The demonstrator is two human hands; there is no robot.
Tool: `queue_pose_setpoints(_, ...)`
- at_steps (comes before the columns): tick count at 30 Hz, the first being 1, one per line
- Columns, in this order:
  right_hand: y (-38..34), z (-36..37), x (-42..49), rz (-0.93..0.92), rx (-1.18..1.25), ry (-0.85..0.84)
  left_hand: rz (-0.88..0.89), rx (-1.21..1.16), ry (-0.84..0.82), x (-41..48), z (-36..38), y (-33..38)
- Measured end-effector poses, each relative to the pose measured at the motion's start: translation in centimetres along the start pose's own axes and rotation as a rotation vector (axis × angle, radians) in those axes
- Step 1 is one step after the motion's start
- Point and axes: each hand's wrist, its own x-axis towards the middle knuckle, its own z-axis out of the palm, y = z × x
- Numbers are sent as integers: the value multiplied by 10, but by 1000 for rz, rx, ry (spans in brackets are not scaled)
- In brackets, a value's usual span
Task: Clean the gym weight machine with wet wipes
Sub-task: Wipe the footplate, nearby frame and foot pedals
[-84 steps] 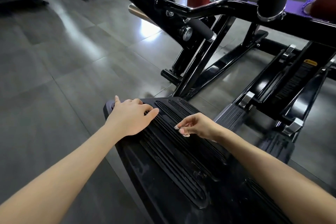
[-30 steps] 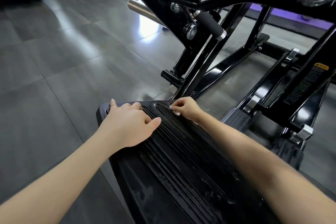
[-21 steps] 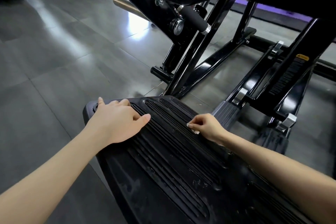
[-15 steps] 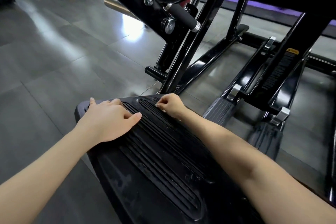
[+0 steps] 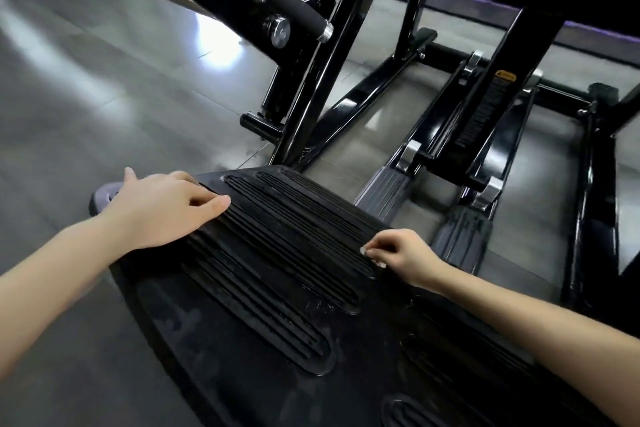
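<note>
1. Your right hand [image 5: 403,253] has slid back along the grooves [image 5: 294,236], from the far end of the footplate [image 5: 277,322] to its right edge. Your left hand [image 5: 162,210] has stayed put.
2. Your right fingers are curled, pinching a small white wad, apparently the wet wipe [image 5: 379,264], against the footplate. Your left hand lies flat on the far-left corner, fingers together.
3. That reads as one stroke finished. Pale dust [image 5: 317,303] shows nearer you, so plenty remains.

Two bare forearms, from 8 and 4 o'clock, slim bare wrists, bare left hand [image 5: 162,208], bare right hand [image 5: 405,256]
</note>
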Motion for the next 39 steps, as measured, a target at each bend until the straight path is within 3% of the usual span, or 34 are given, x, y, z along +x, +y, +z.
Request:
queue_pose_setpoints(5, -24, 20, 44, -60, 9, 71, 160, 122, -68, 26, 7, 31)
queue_pose_setpoints(9, -4, 7, 0, -59, 20, 57, 184, 107, -133, 43, 13, 56)
queue_pose_setpoints(12, 19, -11, -24, 41, 61, 41, 200, 147, -199, 45, 19, 62)
queue_pose_setpoints(16, 49, -16, 2, 266, 26, 175, 200, 214, -314, 44, 22, 59)
queue_pose_setpoints(19, 45, -7, 36, 316, -52, 159, 203, 220, -318, 45, 20, 63)
queue_pose_setpoints(24, 1, 18, 104, 248, -58, 126, 214, 180, -288, 45, 21, 60)
queue_pose_setpoints(28, 7, 4, 77, 232, -126, 80, 209, 186, -298, 45, 21, 59)
queue_pose_setpoints(33, 31, -27, 14, 345, -179, 37, 221, 208, -314, 47, 20, 60)
queue_pose_setpoints(39, -25, 12, 67, 271, -120, 91, 212, 215, -323, 46, 19, 62)
